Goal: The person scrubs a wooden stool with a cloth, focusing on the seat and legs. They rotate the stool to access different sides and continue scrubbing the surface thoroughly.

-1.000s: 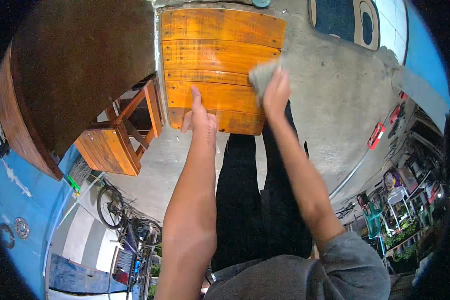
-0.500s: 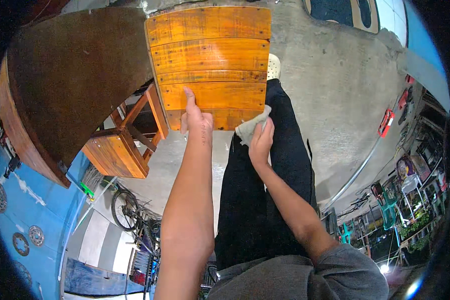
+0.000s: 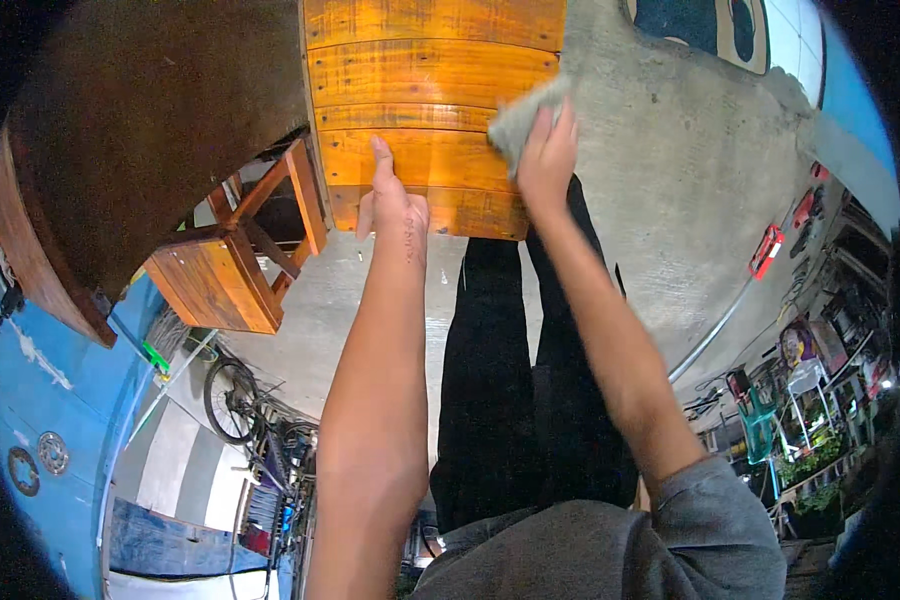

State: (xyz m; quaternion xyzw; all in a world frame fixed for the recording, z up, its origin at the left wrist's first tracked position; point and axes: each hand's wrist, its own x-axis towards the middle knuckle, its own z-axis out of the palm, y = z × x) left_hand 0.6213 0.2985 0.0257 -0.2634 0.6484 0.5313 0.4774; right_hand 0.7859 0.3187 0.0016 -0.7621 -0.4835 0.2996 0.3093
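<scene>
Gripping slatted orange panel (image 3: pixel 410 90), beside dark tabletop (image 3: pixel 170 120), by near edge with left hand (image 3: pixel 395 205); clutching grey cloth (image 3: pixel 525 118) at panel's right edge with right hand (image 3: pixel 550 160). Showing unreadable marks (image 3: pixel 408 240) on left wrist.

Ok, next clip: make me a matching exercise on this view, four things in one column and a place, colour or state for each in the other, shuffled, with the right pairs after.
Things:
1. Left hand
2. Cloth
3. Trousers
4. Bicycle

Places, colours, states:
A. Black
B. In the right hand
C. Low in the left part of the picture
D. Thumb on top of the slatted wooden panel

Right pairs: 1-D, 2-B, 3-A, 4-C
</scene>
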